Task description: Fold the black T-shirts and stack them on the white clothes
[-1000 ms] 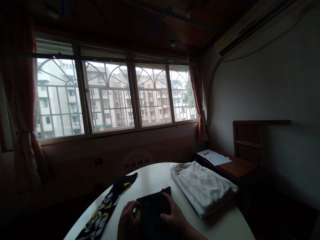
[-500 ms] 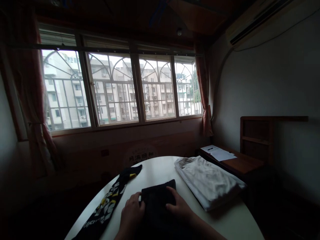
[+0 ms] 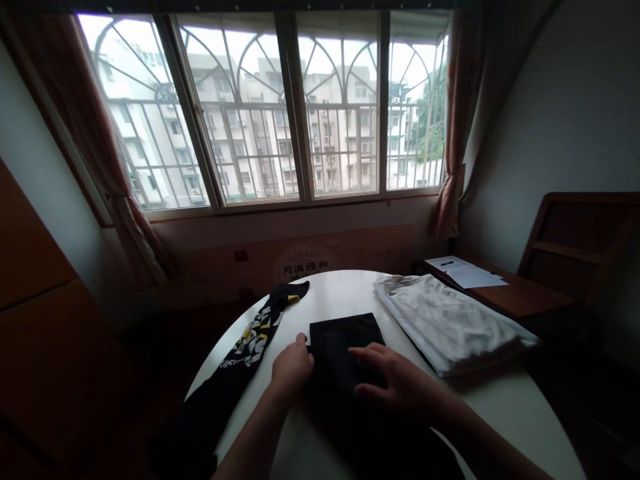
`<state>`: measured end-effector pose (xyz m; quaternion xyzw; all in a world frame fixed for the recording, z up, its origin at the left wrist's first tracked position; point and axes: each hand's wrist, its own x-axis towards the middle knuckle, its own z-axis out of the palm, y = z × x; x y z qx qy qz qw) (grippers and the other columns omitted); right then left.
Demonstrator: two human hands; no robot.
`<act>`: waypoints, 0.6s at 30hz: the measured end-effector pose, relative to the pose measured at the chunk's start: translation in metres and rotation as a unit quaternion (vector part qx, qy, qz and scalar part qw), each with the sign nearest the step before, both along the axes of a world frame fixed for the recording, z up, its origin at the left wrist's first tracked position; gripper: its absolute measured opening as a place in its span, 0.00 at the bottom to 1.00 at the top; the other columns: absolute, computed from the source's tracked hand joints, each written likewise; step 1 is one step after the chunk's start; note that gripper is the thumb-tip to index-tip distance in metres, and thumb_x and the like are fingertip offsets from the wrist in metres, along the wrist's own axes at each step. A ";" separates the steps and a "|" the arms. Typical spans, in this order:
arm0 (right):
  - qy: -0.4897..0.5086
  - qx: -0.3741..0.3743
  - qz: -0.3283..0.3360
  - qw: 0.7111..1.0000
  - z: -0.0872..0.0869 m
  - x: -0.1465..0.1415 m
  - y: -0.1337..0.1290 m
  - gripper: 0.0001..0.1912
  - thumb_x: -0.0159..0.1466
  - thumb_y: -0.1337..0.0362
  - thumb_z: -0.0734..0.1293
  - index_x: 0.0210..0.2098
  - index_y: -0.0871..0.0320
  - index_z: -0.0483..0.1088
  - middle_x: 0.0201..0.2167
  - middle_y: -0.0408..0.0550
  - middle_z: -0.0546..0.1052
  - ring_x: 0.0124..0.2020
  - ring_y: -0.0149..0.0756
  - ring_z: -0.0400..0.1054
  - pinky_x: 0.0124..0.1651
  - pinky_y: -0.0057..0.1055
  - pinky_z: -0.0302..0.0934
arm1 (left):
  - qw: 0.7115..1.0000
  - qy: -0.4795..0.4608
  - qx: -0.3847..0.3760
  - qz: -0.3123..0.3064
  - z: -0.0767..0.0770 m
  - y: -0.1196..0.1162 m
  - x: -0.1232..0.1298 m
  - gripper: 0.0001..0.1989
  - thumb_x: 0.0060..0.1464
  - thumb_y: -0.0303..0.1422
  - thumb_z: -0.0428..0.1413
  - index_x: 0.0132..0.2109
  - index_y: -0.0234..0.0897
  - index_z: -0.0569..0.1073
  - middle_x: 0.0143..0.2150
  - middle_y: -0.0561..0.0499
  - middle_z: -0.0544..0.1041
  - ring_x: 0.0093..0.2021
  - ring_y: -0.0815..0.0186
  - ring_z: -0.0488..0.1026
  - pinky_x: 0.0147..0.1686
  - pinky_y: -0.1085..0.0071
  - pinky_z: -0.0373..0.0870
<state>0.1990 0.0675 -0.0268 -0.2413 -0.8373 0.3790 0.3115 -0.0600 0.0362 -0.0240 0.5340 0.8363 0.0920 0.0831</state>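
Note:
A dark folded cloth (image 3: 345, 333) lies on the white round table (image 3: 345, 290), its lower part running toward me. At its left edge my left hand (image 3: 294, 363) is closed, with the edge of the dark cloth at its fingertips. My right hand (image 3: 393, 380) rests over the right side of the cloth, fingers spread and thumb apart. To the left lies a black garment (image 3: 255, 337) with a white and yellow pattern. A clear bag with pale cloth (image 3: 453, 323) inside sits to the right of my hands.
Behind the table on the right stands a brown wooden desk (image 3: 530, 297) with white papers (image 3: 470, 273) and a pen. A wooden chair-like frame (image 3: 575, 257) is beside it. Barred windows (image 3: 260, 133) and curtains (image 3: 453, 147) fill the far wall.
The view has tilted down and shifted left. My left hand has closed at the cloth's left edge, and my right hand has moved from the far right corner nearer the middle of the cloth.

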 end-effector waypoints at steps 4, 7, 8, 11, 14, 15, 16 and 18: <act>-0.051 0.003 0.023 0.998 -0.023 -0.006 -0.010 0.49 0.48 0.58 0.80 0.68 0.48 0.65 0.61 0.52 0.73 0.59 0.57 0.67 0.64 0.44 0.58 | 1.000 0.000 -0.004 -0.015 0.001 -0.002 0.007 0.21 0.57 0.28 0.51 0.57 0.32 0.69 0.49 0.36 0.81 0.50 0.49 0.79 0.44 0.63 0.69; -0.053 0.002 -0.023 0.998 -0.039 -0.009 -0.002 0.42 0.50 0.68 0.74 0.65 0.53 0.70 0.55 0.54 0.77 0.56 0.54 0.69 0.62 0.44 0.59 | 1.000 0.003 -0.009 -0.019 0.004 -0.004 0.013 0.17 0.56 0.29 0.51 0.51 0.31 0.75 0.47 0.34 0.81 0.49 0.46 0.79 0.44 0.60 0.70; -0.053 -0.003 -0.042 0.998 -0.041 -0.009 0.002 0.39 0.50 0.70 0.71 0.63 0.54 0.72 0.52 0.54 0.78 0.54 0.53 0.70 0.61 0.43 0.60 | 1.000 0.003 -0.014 -0.022 0.006 -0.006 0.015 0.14 0.55 0.29 0.52 0.46 0.32 0.77 0.45 0.34 0.81 0.47 0.45 0.79 0.43 0.59 0.71; -0.037 -0.009 -0.087 0.995 -0.037 -0.007 0.019 0.29 0.52 0.70 0.66 0.53 0.57 0.79 0.45 0.54 0.80 0.48 0.50 0.72 0.57 0.44 0.63 | 0.997 -0.012 -0.042 -0.062 0.018 -0.018 0.022 0.08 0.51 0.29 0.55 0.31 0.35 0.79 0.33 0.39 0.81 0.38 0.47 0.79 0.38 0.59 0.70; 0.075 -0.057 -0.127 0.987 -0.022 0.000 0.037 0.19 0.58 0.64 0.64 0.46 0.59 0.79 0.42 0.53 0.80 0.46 0.48 0.73 0.55 0.44 0.64 | 0.969 -0.099 -0.113 -0.194 0.040 -0.038 0.027 0.08 0.45 0.29 0.57 0.20 0.39 0.74 0.21 0.50 0.75 0.26 0.59 0.73 0.30 0.66 0.67; 0.126 -0.098 -0.132 0.978 -0.016 0.003 0.043 0.17 0.60 0.61 0.64 0.45 0.59 0.78 0.42 0.52 0.81 0.45 0.47 0.73 0.54 0.43 0.66 | 0.942 -0.163 -0.149 -0.254 0.048 -0.045 0.028 0.08 0.43 0.30 0.58 0.18 0.40 0.73 0.19 0.52 0.73 0.23 0.61 0.71 0.27 0.67 0.66; 0.177 -0.147 -0.129 0.965 -0.011 0.006 0.047 0.17 0.62 0.57 0.65 0.46 0.58 0.77 0.42 0.51 0.81 0.45 0.46 0.74 0.52 0.42 0.67 | 0.902 -0.238 -0.183 -0.310 0.056 -0.051 0.028 0.08 0.41 0.32 0.59 0.17 0.41 0.72 0.18 0.52 0.73 0.22 0.62 0.69 0.26 0.67 0.66; 0.252 -0.233 -0.107 0.933 -0.004 0.011 0.052 0.20 0.61 0.52 0.66 0.48 0.57 0.75 0.43 0.50 0.81 0.45 0.45 0.74 0.49 0.40 0.68 | 0.806 -0.382 -0.231 -0.388 0.069 -0.060 0.026 0.08 0.37 0.37 0.65 0.19 0.41 0.76 0.20 0.49 0.76 0.24 0.58 0.72 0.26 0.64 0.70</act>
